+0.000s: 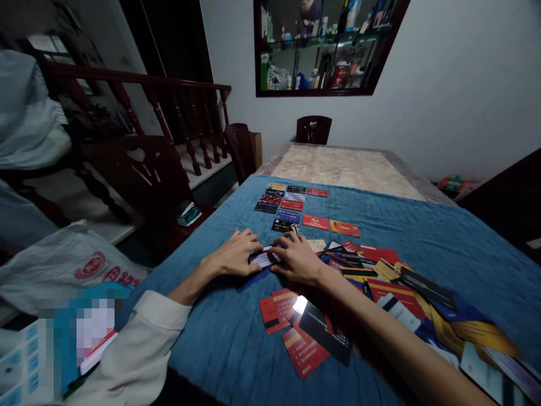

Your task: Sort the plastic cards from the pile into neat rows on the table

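Observation:
My left hand (234,252) and my right hand (298,258) meet over a pale card with a dark stripe (265,258). The fingers of each hand grip one end of it, low over the blue cloth. Just below it, a blue card (252,279) pokes out, partly hidden by my left hand. Beyond my hands several cards lie in short rows, among them a black card (282,225), a red card (315,223) and an orange card (345,228). A cream card (316,245) shows beside my right fingers.
A loose heap of cards (397,299) spreads along the right, beside and beyond my right forearm. Nearer me lie red cards (304,352) and a black card (325,332). Chairs (143,175) stand to the left; a plastic bag (63,259) is at lower left.

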`<action>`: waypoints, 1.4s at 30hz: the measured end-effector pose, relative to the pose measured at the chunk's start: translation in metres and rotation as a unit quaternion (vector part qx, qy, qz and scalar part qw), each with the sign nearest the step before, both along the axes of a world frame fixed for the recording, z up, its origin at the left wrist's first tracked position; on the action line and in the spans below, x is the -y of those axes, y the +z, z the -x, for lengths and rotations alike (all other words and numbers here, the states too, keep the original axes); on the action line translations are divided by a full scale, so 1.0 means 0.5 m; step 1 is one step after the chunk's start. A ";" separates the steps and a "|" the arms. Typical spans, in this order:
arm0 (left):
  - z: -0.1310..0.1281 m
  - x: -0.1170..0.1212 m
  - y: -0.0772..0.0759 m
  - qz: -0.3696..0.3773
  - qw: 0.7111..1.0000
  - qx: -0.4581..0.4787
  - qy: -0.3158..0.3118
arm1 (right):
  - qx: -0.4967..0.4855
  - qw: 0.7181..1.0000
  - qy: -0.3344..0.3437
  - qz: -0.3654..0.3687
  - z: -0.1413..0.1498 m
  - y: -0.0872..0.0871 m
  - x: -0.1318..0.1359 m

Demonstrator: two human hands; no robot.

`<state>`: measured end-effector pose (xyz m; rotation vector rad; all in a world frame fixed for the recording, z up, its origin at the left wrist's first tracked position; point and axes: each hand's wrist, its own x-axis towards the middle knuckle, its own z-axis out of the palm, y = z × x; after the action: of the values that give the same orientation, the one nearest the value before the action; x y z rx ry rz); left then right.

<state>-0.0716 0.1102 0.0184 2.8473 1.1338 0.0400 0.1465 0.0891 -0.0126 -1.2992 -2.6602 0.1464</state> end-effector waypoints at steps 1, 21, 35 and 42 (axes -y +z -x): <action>0.000 -0.001 -0.001 0.000 1.000 -0.002 -0.001 | -0.001 1.000 0.000 0.000 0.000 -0.001 0.000; 0.013 -0.017 -0.011 0.016 0.997 0.071 -0.040 | -0.037 0.999 0.008 -0.037 -0.005 -0.006 -0.009; 0.020 -0.045 -0.029 -0.006 0.982 0.183 -0.047 | -0.088 0.991 -0.094 -0.043 -0.008 -0.011 -0.017; 0.019 -0.053 -0.040 0.010 0.979 0.199 -0.033 | -0.067 0.989 -0.127 -0.019 -0.009 -0.008 -0.016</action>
<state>-0.0810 0.1367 -0.0016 2.6828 0.9457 0.5627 0.1508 0.0971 -0.0164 -1.5437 -2.3518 0.1419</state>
